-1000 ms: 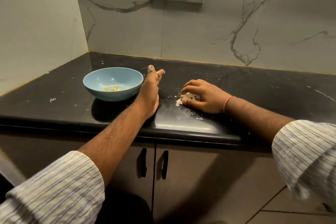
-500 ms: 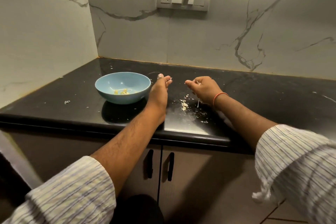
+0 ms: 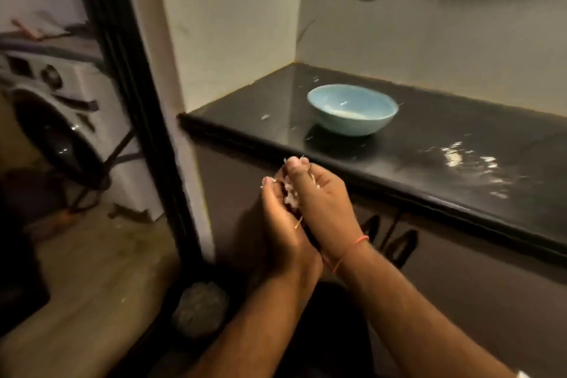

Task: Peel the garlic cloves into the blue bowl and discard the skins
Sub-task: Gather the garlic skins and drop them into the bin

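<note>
The blue bowl [image 3: 352, 109] stands on the black counter [image 3: 460, 169] near the left corner, with pale peeled garlic inside. My left hand [image 3: 277, 215] and my right hand [image 3: 325, 209] are cupped together in front of the counter's edge, below it and off to the left. Between the two palms sits a clump of white garlic skins [image 3: 290, 193], with thin shreds sticking out. Both hands curl round the skins. A red thread circles my right wrist.
Small skin scraps [image 3: 466, 159] lie scattered on the counter right of the bowl. Dark cabinet doors with handles [image 3: 399, 239] are under the counter. A black door frame [image 3: 135, 101] and a washing machine [image 3: 52, 120] are to the left, over a tiled floor.
Both hands left the counter and came together below its front edge, holding the gathered skins. The view swung left, bringing the doorway and washing machine into sight.
</note>
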`<state>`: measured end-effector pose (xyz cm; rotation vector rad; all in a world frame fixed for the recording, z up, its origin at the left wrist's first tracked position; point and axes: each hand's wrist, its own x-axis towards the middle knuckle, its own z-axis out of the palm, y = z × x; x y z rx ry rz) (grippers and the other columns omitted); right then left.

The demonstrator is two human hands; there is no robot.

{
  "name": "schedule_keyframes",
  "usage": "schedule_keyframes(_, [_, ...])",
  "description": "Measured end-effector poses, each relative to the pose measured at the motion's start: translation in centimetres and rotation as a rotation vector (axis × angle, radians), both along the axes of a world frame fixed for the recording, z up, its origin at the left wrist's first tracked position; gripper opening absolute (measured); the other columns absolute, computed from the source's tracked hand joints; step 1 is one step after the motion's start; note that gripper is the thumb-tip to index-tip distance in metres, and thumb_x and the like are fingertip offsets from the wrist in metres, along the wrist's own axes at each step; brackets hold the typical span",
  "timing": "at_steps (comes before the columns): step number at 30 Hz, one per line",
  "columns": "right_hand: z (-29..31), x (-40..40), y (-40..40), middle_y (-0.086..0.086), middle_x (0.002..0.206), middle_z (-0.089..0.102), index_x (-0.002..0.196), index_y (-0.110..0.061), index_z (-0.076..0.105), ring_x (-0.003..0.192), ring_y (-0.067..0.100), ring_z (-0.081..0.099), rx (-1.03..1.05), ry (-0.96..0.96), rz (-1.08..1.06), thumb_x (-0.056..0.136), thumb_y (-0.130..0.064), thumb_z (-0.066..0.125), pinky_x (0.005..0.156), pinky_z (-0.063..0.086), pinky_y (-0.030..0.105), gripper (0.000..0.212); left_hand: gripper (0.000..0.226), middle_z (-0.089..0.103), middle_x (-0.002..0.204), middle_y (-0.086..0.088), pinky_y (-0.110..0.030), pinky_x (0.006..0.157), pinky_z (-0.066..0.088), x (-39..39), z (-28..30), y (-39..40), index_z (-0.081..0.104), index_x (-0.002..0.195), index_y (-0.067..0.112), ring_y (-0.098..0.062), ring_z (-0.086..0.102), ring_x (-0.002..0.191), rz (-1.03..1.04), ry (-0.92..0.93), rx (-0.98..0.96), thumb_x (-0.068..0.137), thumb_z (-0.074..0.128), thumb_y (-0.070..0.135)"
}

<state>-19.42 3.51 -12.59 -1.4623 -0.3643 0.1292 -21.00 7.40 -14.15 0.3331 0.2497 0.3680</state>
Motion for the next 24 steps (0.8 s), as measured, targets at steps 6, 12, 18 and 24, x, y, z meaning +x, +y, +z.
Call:
schedule_keyframes(6, [-11.5,-6.4,9.2,-0.007,0.095,0.080,0.092,-0.028,0.080,0.099,0.010,0.075,-0.331,0.219,0.241,0.096,-0.046,0.068,0.099,0.059,0.046,0.022,0.037,0.079,0.096,-0.002,-0.028,0.085,0.051,-6.8,-11.7,9.5,0.075,0.105,0.013,-0.012,0.073,0.093,0.232,0.301,-0.199,0.110,0.044,0.033])
schedule_keyframes(12, [-20.0,-10.2,15.1,0.006,0.102,0.080,0.116,-0.012,0.076,0.096,0.017,0.075,-0.360,0.732,0.289,0.099,-0.021,0.072,0.090,0.062,0.033,0.020,0.039,0.070,0.125,-0.009,-0.033,0.104,0.041,-10.6,-23.5,15.4,0.067,0.133,0.016,-0.019,0.064,0.108,0.287,0.599,-0.285,0.109,0.046,0.039])
schedule_keyframes(18, [-25.4,-8.1,19.5,0.008,0.120,0.073,0.127,-0.001,0.070,0.104,0.019,0.068,-0.525,0.823,0.113,0.102,-0.016,0.066,0.079,0.050,0.017,0.030,0.045,0.073,0.119,-0.018,-0.034,0.089,0.057,-8.8,-29.1,18.8,0.064,0.136,0.004,-0.031,0.070,0.105,0.332,0.775,-0.228,0.110,0.044,0.035])
schedule_keyframes(24, [-29.7,-4.5,22.9,0.016,0.156,0.052,0.152,-0.004,0.049,0.142,0.034,0.052,-0.317,1.070,0.001,0.112,-0.028,0.047,0.115,0.039,0.032,0.047,0.052,0.062,0.144,-0.018,-0.040,0.092,0.058,-4.5,-32.8,21.5,0.055,0.148,0.007,-0.039,0.064,0.126,0.364,0.819,-0.208,0.110,0.040,0.039])
